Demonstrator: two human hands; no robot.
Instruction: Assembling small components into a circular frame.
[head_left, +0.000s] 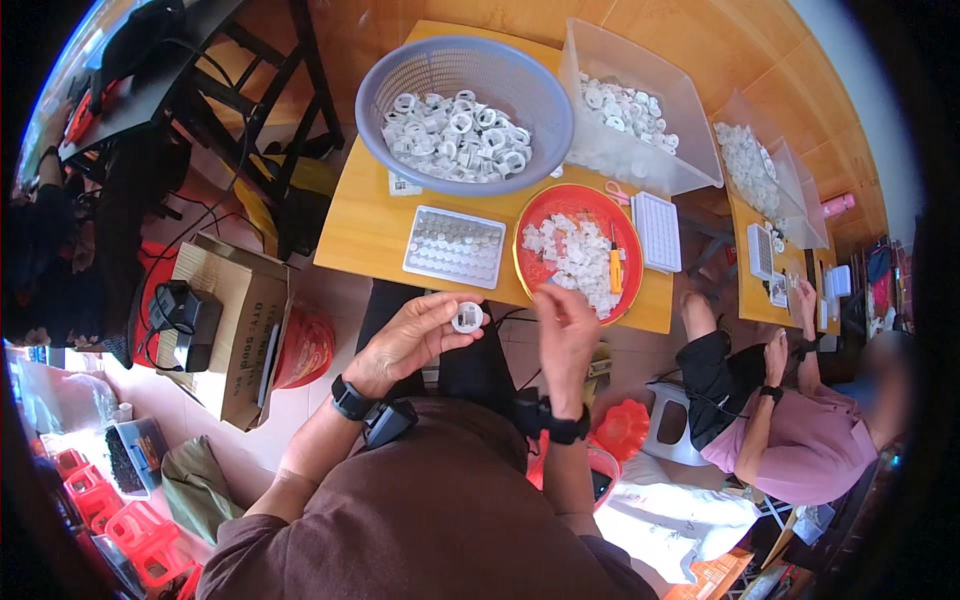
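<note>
Between the thumb and fingers of my left hand (pixel 415 338) is a small round white plastic part (pixel 467 318), with a greyish inside facing up. My right hand (pixel 567 335) hovers at the near edge of a red round tray (pixel 521 262), fingers curled together; whatever they may pinch is too small to make out. Loose small white plastic pieces (pixel 572 250) fill much of that tray, and a yellow-handled screwdriver (pixel 615 268) lies on them. To its left stands a white tray (pixel 450 272) with rows of round silvery pieces.
A grey-blue basket (pixel 380 160) of white ring parts stands at the back, beside a clear bin (pixel 685 140) with more white parts. Pink scissors (pixel 617 193) and a white grid tray (pixel 656 232) lie rightward. A cardboard box (pixel 225 350) sits left; a co-worker (pixel 800 440) sits right.
</note>
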